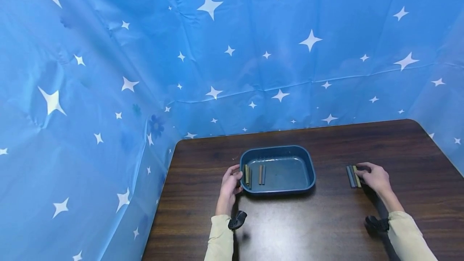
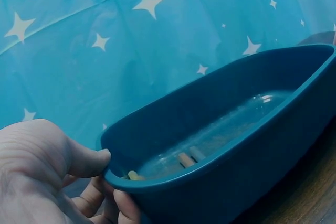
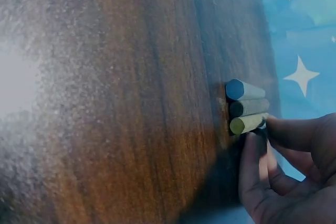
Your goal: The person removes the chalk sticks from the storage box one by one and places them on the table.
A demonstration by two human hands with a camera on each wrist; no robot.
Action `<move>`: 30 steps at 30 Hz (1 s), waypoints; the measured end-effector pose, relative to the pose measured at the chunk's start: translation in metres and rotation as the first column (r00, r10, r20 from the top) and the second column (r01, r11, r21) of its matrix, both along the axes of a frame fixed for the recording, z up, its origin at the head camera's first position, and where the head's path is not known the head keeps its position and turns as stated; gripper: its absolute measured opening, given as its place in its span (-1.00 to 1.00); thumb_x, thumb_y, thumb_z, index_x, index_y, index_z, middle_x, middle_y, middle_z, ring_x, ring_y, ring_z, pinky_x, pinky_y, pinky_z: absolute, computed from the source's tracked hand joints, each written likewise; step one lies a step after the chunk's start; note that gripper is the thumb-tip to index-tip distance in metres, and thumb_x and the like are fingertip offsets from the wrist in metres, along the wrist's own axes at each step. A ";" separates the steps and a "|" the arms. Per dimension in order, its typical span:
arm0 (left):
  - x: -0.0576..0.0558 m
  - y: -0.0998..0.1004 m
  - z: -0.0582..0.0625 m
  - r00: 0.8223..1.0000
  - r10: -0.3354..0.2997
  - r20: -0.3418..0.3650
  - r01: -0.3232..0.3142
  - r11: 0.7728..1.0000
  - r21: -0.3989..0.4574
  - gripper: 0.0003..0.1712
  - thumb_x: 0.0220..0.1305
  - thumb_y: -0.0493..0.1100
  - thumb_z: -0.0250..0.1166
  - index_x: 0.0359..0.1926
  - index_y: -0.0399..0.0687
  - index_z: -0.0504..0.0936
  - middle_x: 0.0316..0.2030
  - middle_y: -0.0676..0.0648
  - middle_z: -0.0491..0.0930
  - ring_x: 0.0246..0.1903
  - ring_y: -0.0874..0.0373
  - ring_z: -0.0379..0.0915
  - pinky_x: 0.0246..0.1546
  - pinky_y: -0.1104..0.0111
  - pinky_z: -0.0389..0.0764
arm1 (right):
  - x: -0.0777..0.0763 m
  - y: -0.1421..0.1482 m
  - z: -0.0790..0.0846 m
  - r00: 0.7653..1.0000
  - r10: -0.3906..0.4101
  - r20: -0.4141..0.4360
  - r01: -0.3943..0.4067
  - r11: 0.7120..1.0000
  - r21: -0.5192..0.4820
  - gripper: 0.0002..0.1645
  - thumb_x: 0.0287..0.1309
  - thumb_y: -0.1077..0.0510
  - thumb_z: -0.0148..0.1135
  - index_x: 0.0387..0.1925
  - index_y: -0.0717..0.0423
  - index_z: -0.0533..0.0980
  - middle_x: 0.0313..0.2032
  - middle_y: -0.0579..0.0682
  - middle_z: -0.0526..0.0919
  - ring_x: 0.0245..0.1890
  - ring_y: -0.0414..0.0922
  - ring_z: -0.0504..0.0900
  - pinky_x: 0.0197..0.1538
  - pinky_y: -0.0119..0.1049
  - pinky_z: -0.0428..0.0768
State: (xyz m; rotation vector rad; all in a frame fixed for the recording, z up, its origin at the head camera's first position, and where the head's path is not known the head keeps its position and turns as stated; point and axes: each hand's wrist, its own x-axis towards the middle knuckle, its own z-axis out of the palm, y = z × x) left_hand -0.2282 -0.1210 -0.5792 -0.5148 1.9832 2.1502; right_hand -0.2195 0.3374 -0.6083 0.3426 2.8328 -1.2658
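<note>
A dark blue, rounded rectangular basin (image 1: 310, 164) sits on the table. My left hand (image 1: 231, 183) grips its left end, thumb over the rim and fingers against the outside wall. Inside lie several chalk-like sticks: a yellow one (image 1: 247, 175) with others at the left end, then a brown one (image 1: 260, 175) beside a grey-blue one (image 1: 264, 175). To the right, three sticks lie side by side on the tabletop: blue (image 3: 245, 89), dark grey (image 3: 249, 107) and yellow-green (image 3: 247, 124). My right hand (image 1: 375, 178) pinches the yellow-green stick, its fingertips hiding the far end.
The dark brown wooden table (image 1: 301, 224) runs back to a blue star-patterned backdrop (image 1: 246, 59), which also hangs along the left side. Dark cameras are strapped to both wrists. Bare tabletop lies between the basin and the right-hand sticks.
</note>
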 end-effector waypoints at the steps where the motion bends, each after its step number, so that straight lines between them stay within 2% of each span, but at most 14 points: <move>1: 0.000 0.000 0.000 1.000 0.002 -0.002 -0.002 1.000 -0.001 -0.53 0.46 -0.33 0.12 0.34 -0.35 0.43 -0.05 -0.26 0.55 -0.44 0.16 0.37 -0.48 0.38 0.45 | 0.000 0.000 0.000 1.000 -0.013 -0.005 0.013 1.000 -0.020 -0.56 0.40 0.27 0.17 0.16 0.56 0.48 -0.35 0.26 0.71 -0.49 -0.14 0.57 -0.40 -0.25 0.50; 4: -0.002 0.000 -0.002 1.000 0.016 -0.010 -0.016 1.000 -0.004 -0.54 0.46 -0.31 0.13 0.33 -0.29 0.46 -0.05 -0.23 0.56 -0.46 0.18 0.38 -0.49 0.40 0.44 | -0.001 0.000 -0.001 0.998 -0.055 -0.022 0.054 0.996 -0.066 -0.59 0.42 0.29 0.13 0.15 0.56 0.49 -0.30 0.31 0.73 -0.51 -0.23 0.61 -0.43 -0.31 0.59; 6: -0.008 0.000 -0.013 0.999 0.029 -0.015 -0.029 1.000 -0.002 -0.55 0.45 -0.29 0.14 0.32 -0.25 0.48 -0.08 -0.19 0.57 -0.48 0.20 0.36 -0.52 0.42 0.42 | -0.002 0.000 -0.002 0.997 -0.072 -0.023 0.070 0.993 -0.096 -0.58 0.43 0.29 0.12 0.16 0.56 0.49 -0.24 0.33 0.73 -0.52 -0.32 0.61 -0.44 -0.38 0.62; 7: -0.008 0.000 -0.013 0.999 0.030 -0.014 -0.030 1.000 0.005 -0.55 0.45 -0.29 0.15 0.32 -0.25 0.48 -0.10 -0.18 0.57 -0.49 0.21 0.36 -0.52 0.43 0.41 | -0.002 0.000 -0.003 0.997 -0.077 -0.022 0.075 0.992 -0.105 -0.58 0.44 0.28 0.11 0.16 0.56 0.49 -0.21 0.36 0.72 -0.51 -0.31 0.62 -0.44 -0.40 0.63; 9: -0.007 0.000 -0.012 0.999 0.032 -0.012 -0.032 0.999 0.009 -0.54 0.45 -0.30 0.15 0.32 -0.26 0.48 -0.12 -0.16 0.57 -0.51 0.23 0.36 -0.53 0.43 0.41 | -0.002 -0.002 -0.003 0.996 -0.089 -0.009 0.088 0.991 -0.103 -0.57 0.46 0.25 0.10 0.17 0.55 0.49 -0.10 0.42 0.69 -0.44 -0.21 0.68 -0.40 -0.36 0.66; 12: -0.006 -0.001 -0.013 0.999 0.037 -0.007 -0.037 0.999 0.014 -0.53 0.45 -0.30 0.15 0.33 -0.27 0.47 -0.13 -0.16 0.57 -0.52 0.23 0.35 -0.54 0.43 0.40 | -0.001 -0.005 -0.002 0.995 -0.099 -0.006 0.099 0.993 -0.065 -0.56 0.50 0.22 0.07 0.15 0.55 0.49 -0.04 0.48 0.64 -0.29 0.10 0.71 -0.28 -0.17 0.67; 14: -0.006 -0.001 -0.013 0.999 0.034 -0.006 -0.034 0.999 0.017 -0.52 0.45 -0.30 0.15 0.34 -0.28 0.46 -0.12 -0.16 0.57 -0.53 0.23 0.35 -0.55 0.43 0.40 | 0.000 -0.009 0.001 0.989 -0.133 -0.064 0.131 0.991 -0.031 -0.59 0.48 0.22 0.08 0.11 0.55 0.50 -0.07 0.48 0.64 -0.17 0.26 0.66 -0.15 -0.02 0.61; 16: -0.005 -0.001 -0.013 1.000 0.026 -0.011 -0.026 1.000 0.015 -0.51 0.46 -0.29 0.15 0.35 -0.29 0.44 -0.10 -0.17 0.57 -0.52 0.22 0.35 -0.54 0.42 0.40 | 0.001 -0.014 0.006 0.973 -0.165 -0.159 0.168 0.986 0.002 -0.62 0.47 0.23 0.07 0.06 0.54 0.52 -0.12 0.47 0.64 -0.15 0.31 0.61 -0.13 0.04 0.51; 19: -0.003 -0.002 -0.014 1.000 0.021 -0.015 -0.021 1.000 0.008 -0.51 0.46 -0.28 0.15 0.36 -0.29 0.44 -0.10 -0.18 0.57 -0.50 0.21 0.35 -0.53 0.42 0.40 | 0.003 -0.030 0.020 0.930 -0.193 -0.314 0.200 0.980 -0.011 -0.66 0.45 0.27 0.07 0.03 0.51 0.54 -0.17 0.44 0.65 -0.18 0.27 0.59 -0.12 0.00 0.41; 22: -0.002 -0.001 -0.015 1.000 0.024 -0.010 -0.024 1.000 0.001 -0.52 0.45 -0.29 0.15 0.35 -0.29 0.45 -0.14 -0.17 0.56 -0.49 0.22 0.35 -0.53 0.42 0.40 | 0.005 -0.047 0.038 0.903 -0.170 -0.395 0.170 0.985 -0.036 -0.66 0.47 0.26 0.07 0.07 0.47 0.55 -0.15 0.39 0.66 -0.22 0.12 0.57 -0.17 -0.15 0.39; 26: -0.002 0.000 -0.015 0.999 0.032 -0.015 -0.032 0.999 -0.006 -0.53 0.44 -0.31 0.15 0.32 -0.29 0.46 -0.18 -0.15 0.55 -0.50 0.22 0.35 -0.53 0.42 0.40 | 0.011 -0.071 0.057 0.896 -0.110 -0.431 0.095 0.994 -0.056 -0.66 0.50 0.22 0.10 0.10 0.41 0.56 -0.13 0.34 0.68 -0.22 -0.03 0.57 -0.21 -0.33 0.40; 30: -0.003 0.000 -0.016 0.999 0.034 -0.021 -0.034 0.999 0.000 -0.55 0.43 -0.32 0.15 0.30 -0.29 0.48 -0.17 -0.15 0.56 -0.48 0.22 0.37 -0.53 0.44 0.41 | 0.016 -0.092 0.069 0.910 -0.058 -0.412 0.025 0.996 -0.085 -0.64 0.52 0.16 0.10 0.12 0.37 0.56 -0.12 0.31 0.69 -0.23 -0.13 0.58 -0.26 -0.45 0.41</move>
